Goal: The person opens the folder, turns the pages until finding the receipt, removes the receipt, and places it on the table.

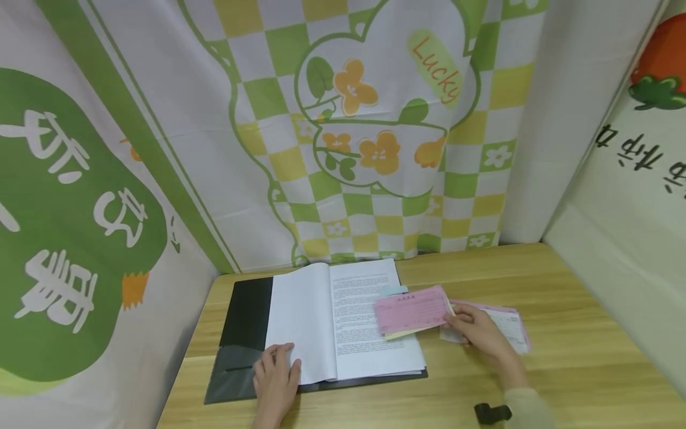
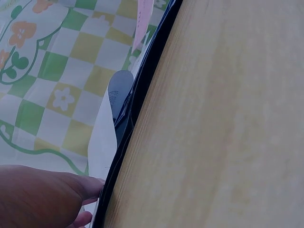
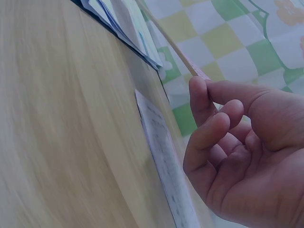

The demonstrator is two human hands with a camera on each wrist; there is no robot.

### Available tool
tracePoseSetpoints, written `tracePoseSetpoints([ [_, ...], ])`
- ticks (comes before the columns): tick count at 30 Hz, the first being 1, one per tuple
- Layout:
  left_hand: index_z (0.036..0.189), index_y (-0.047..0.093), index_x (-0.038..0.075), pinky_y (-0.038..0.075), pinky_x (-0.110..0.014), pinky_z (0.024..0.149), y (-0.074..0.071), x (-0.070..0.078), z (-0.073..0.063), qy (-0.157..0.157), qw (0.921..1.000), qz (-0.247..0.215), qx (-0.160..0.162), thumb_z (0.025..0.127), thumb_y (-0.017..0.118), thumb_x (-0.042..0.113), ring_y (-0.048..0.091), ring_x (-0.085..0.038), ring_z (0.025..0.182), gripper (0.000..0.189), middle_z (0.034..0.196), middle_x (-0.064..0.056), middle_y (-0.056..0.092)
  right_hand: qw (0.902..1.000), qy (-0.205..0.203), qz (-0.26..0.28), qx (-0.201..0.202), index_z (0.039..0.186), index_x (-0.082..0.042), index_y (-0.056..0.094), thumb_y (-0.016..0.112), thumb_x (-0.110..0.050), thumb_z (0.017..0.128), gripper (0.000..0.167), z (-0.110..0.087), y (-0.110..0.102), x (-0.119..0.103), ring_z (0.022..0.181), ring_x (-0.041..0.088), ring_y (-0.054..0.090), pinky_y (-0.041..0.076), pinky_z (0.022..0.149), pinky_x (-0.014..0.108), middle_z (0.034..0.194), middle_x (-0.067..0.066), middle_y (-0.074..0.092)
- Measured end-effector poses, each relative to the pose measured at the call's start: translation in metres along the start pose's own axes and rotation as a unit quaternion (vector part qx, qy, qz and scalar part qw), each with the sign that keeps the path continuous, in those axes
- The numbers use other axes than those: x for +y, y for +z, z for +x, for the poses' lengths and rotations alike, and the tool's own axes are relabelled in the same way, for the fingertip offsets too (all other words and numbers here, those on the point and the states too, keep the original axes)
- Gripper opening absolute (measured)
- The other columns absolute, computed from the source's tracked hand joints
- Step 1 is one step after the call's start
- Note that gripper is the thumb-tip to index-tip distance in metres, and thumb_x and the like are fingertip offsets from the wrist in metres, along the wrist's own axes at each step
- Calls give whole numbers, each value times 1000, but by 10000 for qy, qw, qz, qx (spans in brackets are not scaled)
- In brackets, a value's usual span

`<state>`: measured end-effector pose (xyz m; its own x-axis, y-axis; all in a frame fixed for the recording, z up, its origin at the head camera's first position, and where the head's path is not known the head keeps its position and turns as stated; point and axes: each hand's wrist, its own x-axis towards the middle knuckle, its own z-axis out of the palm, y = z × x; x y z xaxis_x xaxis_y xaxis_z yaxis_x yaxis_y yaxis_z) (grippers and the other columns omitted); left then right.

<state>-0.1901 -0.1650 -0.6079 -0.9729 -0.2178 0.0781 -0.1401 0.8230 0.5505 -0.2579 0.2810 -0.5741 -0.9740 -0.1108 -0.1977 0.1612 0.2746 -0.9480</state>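
A black folder (image 1: 241, 333) lies on the table with its printed pages (image 1: 356, 351) spread; a blank white page (image 1: 300, 322) covers the left side. My left hand (image 1: 276, 381) rests on that page's lower left corner, fingers lightly bent. In the left wrist view its fingertips are at the folder's edge. My right hand (image 1: 477, 333) pinches a pink form slip (image 1: 409, 310) by its right end, thumb against forefinger, with a yellowish sheet under it. The slip overlaps the printed page in the head view; in the right wrist view it is held above the table.
Right of the folder, partly behind the right hand, lie white and pink slips (image 1: 509, 328) on the wooden table (image 1: 589, 357). A light blue tab (image 1: 393, 290) shows near the page's right edge. A patterned cloth (image 1: 375, 214) hangs along the table's back edge.
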Motion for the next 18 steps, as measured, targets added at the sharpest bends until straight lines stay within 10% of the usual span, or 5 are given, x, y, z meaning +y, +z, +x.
tracePoseSetpoints([
  [18,132,61,8,31,-67,101,2,0,1,-41,10000,66,0,99,71,18,36,-48,126,35,139,-24,43,9991,-193,-26,380,138,18,49,60,-17,109,47,-28,-62,23,60,6,46,45,54,23,98,0,76],
])
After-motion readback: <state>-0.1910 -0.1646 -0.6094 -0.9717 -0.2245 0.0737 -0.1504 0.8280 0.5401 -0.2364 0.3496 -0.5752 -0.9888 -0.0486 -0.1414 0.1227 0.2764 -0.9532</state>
